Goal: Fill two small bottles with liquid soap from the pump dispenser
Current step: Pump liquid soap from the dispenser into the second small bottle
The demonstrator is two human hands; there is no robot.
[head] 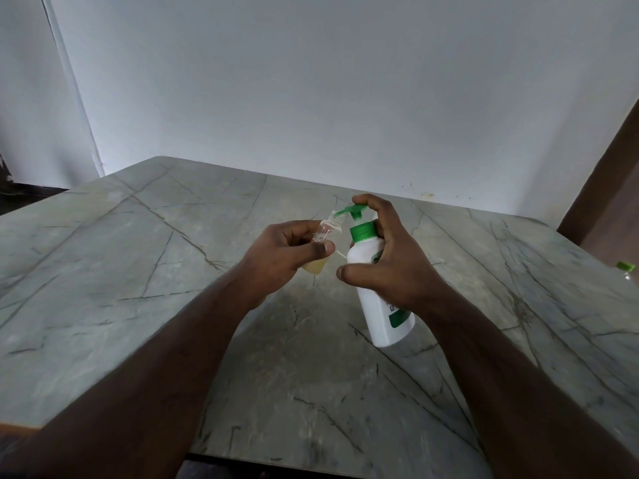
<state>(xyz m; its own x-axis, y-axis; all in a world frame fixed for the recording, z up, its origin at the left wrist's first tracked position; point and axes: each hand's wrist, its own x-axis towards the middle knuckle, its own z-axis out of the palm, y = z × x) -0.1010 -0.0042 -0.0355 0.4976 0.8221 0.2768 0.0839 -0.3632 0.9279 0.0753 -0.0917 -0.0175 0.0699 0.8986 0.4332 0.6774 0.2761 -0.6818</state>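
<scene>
My left hand point(281, 252) grips a small clear bottle point(326, 233), tilted, with pale yellow soap in its bottom. Its open neck sits right under the green nozzle of the pump dispenser point(378, 295). The dispenser is a white bottle with a green collar and green pump head, standing on the table and leaning a little. My right hand point(387, 257) wraps round its upper body, with the index finger curled over the pump head. A second small bottle point(627, 271) with a green cap shows at the right edge, mostly cut off.
The grey marble-patterned table point(138, 271) fills the view, with its far edge against a white wall. A brown wooden frame point(608, 174) rises at the right. Dark floor shows at the far left.
</scene>
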